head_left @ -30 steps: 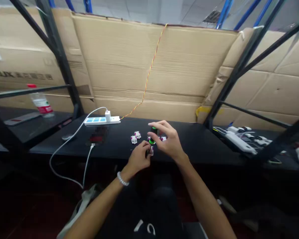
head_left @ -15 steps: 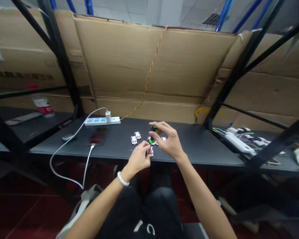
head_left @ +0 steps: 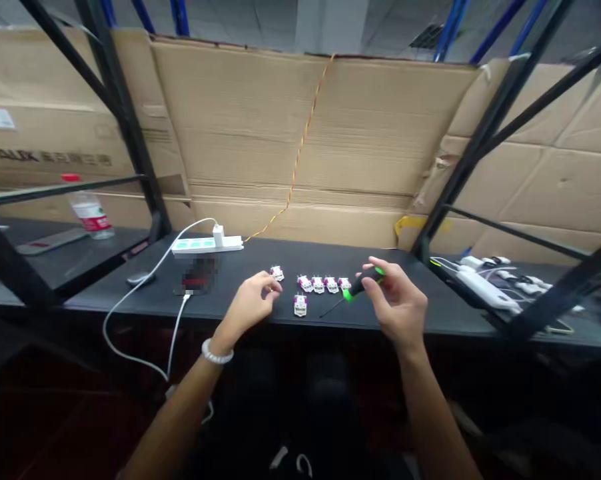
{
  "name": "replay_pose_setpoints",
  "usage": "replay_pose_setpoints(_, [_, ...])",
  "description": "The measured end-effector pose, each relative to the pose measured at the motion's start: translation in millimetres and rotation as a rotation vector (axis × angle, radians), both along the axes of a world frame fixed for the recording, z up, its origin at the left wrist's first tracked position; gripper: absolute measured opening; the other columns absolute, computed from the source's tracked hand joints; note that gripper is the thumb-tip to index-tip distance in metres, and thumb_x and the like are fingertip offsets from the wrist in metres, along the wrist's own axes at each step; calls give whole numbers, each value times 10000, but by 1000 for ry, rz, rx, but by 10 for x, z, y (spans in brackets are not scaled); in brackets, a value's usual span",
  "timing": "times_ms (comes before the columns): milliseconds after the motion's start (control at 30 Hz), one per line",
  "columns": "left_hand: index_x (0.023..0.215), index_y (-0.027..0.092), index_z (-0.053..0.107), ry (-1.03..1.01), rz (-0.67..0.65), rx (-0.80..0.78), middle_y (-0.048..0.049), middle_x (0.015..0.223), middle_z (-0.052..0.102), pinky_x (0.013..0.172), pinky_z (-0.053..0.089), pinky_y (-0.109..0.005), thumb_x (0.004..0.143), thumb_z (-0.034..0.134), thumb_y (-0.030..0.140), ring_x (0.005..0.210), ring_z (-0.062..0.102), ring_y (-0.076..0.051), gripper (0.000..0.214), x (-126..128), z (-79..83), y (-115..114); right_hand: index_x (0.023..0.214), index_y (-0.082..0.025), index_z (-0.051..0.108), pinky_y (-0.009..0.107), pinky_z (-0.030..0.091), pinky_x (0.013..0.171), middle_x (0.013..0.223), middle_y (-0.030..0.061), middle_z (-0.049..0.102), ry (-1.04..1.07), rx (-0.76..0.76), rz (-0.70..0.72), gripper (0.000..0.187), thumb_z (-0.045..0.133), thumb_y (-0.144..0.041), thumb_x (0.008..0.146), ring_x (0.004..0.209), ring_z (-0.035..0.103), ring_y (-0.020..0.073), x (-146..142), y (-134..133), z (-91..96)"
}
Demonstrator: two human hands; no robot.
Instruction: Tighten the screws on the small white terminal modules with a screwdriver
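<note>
My right hand (head_left: 399, 301) grips a screwdriver (head_left: 356, 289) with a black and green handle; its thin shaft points down-left toward the black table (head_left: 240, 303). A row of several small white and magenta parts (head_left: 324, 285) lies just left of the screwdriver. One more such part (head_left: 300, 305) sits alone near the table's front edge. My left hand (head_left: 249, 305), with a bead bracelet on the wrist, has its fingers curled close to another small part (head_left: 277, 273); I cannot make out whether they pinch anything.
A white power strip (head_left: 206, 244) with a plugged charger and white cable lies at the back left, beside a blurred dark item (head_left: 196, 278). A water bottle (head_left: 88, 209) stands on the left shelf. Cardboard sheets line the back. More white cables and strips (head_left: 480, 279) lie at the right.
Both hands have parted: my right hand carried the screwdriver rightward, my left hand moved left. The part they worked on together now lies alone near the table's front edge.
</note>
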State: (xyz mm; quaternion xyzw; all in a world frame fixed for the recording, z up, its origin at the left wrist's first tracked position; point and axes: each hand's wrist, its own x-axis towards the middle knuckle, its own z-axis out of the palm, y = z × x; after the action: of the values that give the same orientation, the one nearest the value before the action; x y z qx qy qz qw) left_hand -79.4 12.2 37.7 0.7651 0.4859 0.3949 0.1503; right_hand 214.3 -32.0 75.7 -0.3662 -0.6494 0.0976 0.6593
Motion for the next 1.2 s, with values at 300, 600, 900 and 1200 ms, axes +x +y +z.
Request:
replay_pose_setpoints(300, [859, 197, 815, 125, 67, -391, -84, 915, 824, 798, 566, -324, 750, 761, 292, 870, 764, -264, 154, -422, -1, 134, 1262, -264, 739, 412, 626, 906, 1099, 65, 725, 12, -35, 18, 327, 742, -305, 938, 965, 732, 216, 104, 24, -144])
replay_pose_setpoints(600, [793, 196, 796, 191, 60, -325, -67, 861, 792, 748, 541, -324, 781, 713, 303, 813, 736, -255, 136, -373, -62, 163, 1254, -255, 740, 385, 624, 886, 1091, 64, 728, -18, -41, 26, 317, 741, -291, 938, 971, 724, 210, 105, 38, -151])
replay_pose_setpoints(900, [840, 211, 725, 205, 3, -194, -75, 951, 785, 874, 525, -357, 913, 580, 227, 924, 724, -273, 163, -219, -44, 101, 1240, -245, 736, 405, 637, 882, 1076, 74, 725, -24, -16, 13, 312, 735, -315, 936, 951, 734, 220, 117, 2, -103])
replay_pose_setpoints(1200, [949, 197, 677, 69, -223, 13, -61, 994, 742, 902, 532, -323, 999, 515, 169, 938, 700, -209, 172, 272, -154, -54, 1241, -250, 739, 402, 627, 895, 1088, 67, 723, -6, -10, 28, 309, 740, -291, 935, 954, 737, 215, 154, -18, -88])
